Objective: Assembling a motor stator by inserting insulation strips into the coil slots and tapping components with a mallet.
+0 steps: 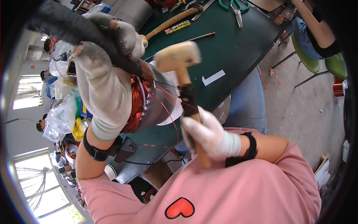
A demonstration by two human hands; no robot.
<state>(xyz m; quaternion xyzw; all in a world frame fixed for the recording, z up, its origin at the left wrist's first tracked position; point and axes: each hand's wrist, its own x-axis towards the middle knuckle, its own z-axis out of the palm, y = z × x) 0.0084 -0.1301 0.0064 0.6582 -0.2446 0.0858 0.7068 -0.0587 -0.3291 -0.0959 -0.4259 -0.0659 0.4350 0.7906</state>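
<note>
My left hand (pixel 102 82), in a worn white glove with bare fingertips, is closed round a thick dark bar (pixel 100 44). The bar slants from the upper left down to the rim of a grey cylinder (pixel 158 108), by its copper wire windings (pixel 136 108). My right hand (pixel 209 132), also gloved, grips the handle of a mallet (pixel 179 56). The mallet has a pale head and black wrapping on its handle; its head is raised over the cylinder, right of the bar's lower end. Loose thin red wires (pixel 169 108) trail from the cylinder.
On the dark green table (pixel 238 48) lie green-handled scissors (pixel 237 16), a wooden-handled tool (pixel 171 21), a yellow screwdriver (pixel 178 27) and a white strip (pixel 213 77). A person (pixel 313 33) is near green chairs (pixel 305 52) at right. Clear plastic bags (pixel 61 117) crowd the left.
</note>
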